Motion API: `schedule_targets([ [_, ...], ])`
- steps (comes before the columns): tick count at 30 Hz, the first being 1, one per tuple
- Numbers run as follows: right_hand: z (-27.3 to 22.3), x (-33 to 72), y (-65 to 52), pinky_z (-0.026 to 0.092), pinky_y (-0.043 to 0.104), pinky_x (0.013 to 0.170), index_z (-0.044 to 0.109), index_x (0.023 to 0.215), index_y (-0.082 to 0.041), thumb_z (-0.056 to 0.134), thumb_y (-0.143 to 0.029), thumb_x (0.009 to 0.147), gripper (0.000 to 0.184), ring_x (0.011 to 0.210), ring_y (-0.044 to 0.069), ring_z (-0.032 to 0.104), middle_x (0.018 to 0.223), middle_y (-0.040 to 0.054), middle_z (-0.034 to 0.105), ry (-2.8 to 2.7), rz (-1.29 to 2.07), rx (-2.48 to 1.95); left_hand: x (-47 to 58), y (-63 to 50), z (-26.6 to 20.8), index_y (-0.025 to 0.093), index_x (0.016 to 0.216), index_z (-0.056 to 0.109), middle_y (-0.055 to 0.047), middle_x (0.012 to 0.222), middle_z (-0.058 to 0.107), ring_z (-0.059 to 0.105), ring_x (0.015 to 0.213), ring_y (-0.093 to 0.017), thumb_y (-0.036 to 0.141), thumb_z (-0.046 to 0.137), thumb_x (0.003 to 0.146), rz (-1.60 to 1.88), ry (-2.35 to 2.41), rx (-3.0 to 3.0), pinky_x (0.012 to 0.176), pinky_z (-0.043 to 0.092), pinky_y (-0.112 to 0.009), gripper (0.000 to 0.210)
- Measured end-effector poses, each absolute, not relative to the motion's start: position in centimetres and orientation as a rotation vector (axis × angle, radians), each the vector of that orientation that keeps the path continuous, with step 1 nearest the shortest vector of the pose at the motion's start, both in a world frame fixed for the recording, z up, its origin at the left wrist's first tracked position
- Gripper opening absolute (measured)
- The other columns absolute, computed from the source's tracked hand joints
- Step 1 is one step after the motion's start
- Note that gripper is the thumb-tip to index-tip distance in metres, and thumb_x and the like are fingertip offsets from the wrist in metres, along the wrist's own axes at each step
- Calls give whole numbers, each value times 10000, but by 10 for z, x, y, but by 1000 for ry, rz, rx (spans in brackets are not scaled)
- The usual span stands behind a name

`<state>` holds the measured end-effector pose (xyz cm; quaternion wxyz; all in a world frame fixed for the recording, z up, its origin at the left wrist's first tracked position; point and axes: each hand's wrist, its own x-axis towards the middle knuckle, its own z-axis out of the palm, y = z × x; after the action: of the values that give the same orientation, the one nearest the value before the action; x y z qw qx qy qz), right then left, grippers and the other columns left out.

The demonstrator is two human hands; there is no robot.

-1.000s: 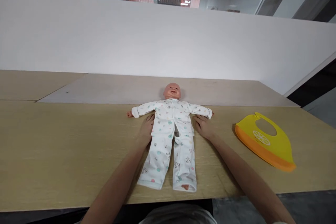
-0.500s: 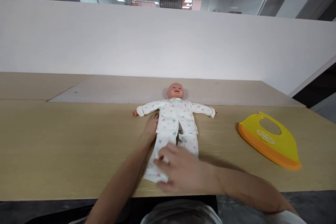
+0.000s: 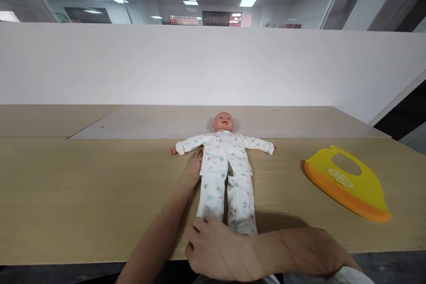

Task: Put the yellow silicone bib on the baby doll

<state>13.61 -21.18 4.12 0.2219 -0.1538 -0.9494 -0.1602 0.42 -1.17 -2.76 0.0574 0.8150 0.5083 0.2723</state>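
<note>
A baby doll (image 3: pixel 223 159) in white printed pyjamas lies on its back on the wooden table (image 3: pixel 83 195), arms spread, head toward the wall. My left hand (image 3: pixel 195 166) lies flat on the table, fingers against the left side of the doll's torso, holding nothing. My right hand (image 3: pixel 216 248) reaches across at the table's front edge, back up and fingers curled. It covers the doll's feet and touches the pyjama cuffs. What is under its palm is hidden.
A yellow and orange silicone bib (image 3: pixel 348 182) lies on the table to the right of the doll. A white partition wall (image 3: pixel 199 66) runs behind the table. The table's front edge is right under my right hand.
My right hand left the doll's right side, swept across to the left and back to the pyjama cuffs at the front edge. My left hand stayed at the torso. The camera tilted up slightly.
</note>
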Motion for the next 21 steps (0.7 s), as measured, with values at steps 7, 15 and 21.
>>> schedule_targets([
  [7,62,155,-214,389,265,462,630,572,-284,611,-236,801,234,597,127,564,665,-53,665,-2878,-256,-195,-1,-8,-27,264,1189,673,-46,1385,624,553,1307,-232,227,587,767,757,1423,2539,1145,392,-323,432],
  [15,99,208,-119,457,209,694,718,928,-194,569,-174,841,173,736,94,642,879,-2,733,-2616,567,-585,-1,-5,-25,161,1255,642,-120,1322,661,644,1174,-263,201,477,831,722,1497,2556,1029,496,-340,456],
  [21,50,300,-26,421,245,685,736,942,-150,520,-190,863,233,735,162,642,862,68,750,-2009,251,-1465,-4,-3,-27,160,1313,611,-120,1366,632,599,1248,-252,169,462,855,743,1526,2700,1095,445,-327,482],
])
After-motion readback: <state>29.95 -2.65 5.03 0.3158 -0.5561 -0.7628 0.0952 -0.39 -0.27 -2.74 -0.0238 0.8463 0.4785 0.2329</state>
